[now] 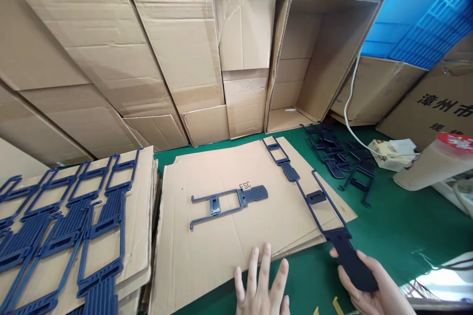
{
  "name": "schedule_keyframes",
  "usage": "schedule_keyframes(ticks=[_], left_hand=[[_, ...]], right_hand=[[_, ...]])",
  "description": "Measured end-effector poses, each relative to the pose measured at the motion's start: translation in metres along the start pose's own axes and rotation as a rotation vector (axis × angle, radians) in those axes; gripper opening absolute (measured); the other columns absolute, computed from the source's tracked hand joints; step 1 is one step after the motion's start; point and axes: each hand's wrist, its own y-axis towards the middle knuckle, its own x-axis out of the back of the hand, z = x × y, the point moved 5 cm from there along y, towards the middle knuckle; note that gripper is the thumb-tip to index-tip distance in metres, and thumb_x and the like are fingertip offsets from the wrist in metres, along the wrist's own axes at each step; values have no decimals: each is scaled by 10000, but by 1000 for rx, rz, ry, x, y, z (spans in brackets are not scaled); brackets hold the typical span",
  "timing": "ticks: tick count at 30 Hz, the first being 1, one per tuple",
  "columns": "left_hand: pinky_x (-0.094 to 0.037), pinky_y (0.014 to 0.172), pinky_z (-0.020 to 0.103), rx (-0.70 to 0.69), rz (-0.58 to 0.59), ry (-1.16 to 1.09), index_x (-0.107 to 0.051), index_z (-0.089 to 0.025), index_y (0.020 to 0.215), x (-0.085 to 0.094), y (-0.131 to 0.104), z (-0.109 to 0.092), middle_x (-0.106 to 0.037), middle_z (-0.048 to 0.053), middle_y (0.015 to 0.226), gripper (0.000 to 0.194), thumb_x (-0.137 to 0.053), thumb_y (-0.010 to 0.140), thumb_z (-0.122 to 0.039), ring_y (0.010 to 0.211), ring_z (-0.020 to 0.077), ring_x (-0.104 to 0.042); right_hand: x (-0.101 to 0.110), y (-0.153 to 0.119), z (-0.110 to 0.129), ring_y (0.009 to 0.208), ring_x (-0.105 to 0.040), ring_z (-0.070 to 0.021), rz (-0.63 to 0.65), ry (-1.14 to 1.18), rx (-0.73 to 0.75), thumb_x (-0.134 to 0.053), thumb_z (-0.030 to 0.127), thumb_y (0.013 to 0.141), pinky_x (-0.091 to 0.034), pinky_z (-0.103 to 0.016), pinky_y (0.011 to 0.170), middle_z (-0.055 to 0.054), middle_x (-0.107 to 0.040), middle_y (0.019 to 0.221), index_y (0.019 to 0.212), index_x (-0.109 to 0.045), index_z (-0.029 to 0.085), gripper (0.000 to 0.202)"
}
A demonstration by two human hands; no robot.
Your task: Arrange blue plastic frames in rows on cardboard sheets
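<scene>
My right hand (365,280) grips a dark blue plastic frame (342,241) by its broad paddle-shaped end. Two long hooked prongs of that frame reach up and left over the cardboard's right edge. Fingers spread, my left hand (263,280) is at the front edge of the cardboard sheet (207,261) and holds nothing. Beyond it, a similar blue frame (254,194) lies flat, its ribbed end pointing right. Another such frame (289,170) lies near the sheet's back right corner, close to the prongs of the held one.
On the left, a cardboard stack (138,256) bears rows of blue frames (101,226). A loose pile of dark frames (328,150) lies on the green table (402,216) at right, near a tissue pack (393,152) and a white cable (349,98). Cardboard boxes (177,49) line the back.
</scene>
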Motion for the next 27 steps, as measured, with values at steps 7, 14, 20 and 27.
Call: schedule_keyframes(ticks=[7,14,20,27], left_hand=[[-250,867,496,-15,23,20,-168,-393,1380,-2,-1,0,-423,-39,1345,652,-470,804,-357,1196,221,-368],[-266,856,506,3,4,16,-168,-416,1374,-9,-4,1,-463,-46,1313,646,-472,803,-410,1168,238,-400],[-260,890,489,-12,-53,4,-163,-399,1382,-11,-9,3,-461,-35,1317,655,-494,817,-368,1227,215,-349],[-275,855,487,7,-53,-28,-224,-421,1362,-10,-8,3,-483,-29,1290,656,-535,788,-488,1167,234,-418]], right_hand=[[-5,5,4,238,-195,-48,5,201,-183,-385,552,808,-100,-147,284,35,-328,429,1195,-439,138,569],[-18,-7,9,330,-434,-116,-42,142,-112,-354,554,814,-287,-167,272,-57,-545,637,1206,-369,166,551],[-14,-15,25,517,-566,-139,-355,-103,217,-685,368,629,-446,-179,410,-88,-632,795,1191,-371,181,670],[-14,0,29,559,-581,-173,-405,-200,402,-762,494,528,-465,-225,456,-63,-622,737,1334,-355,245,937]])
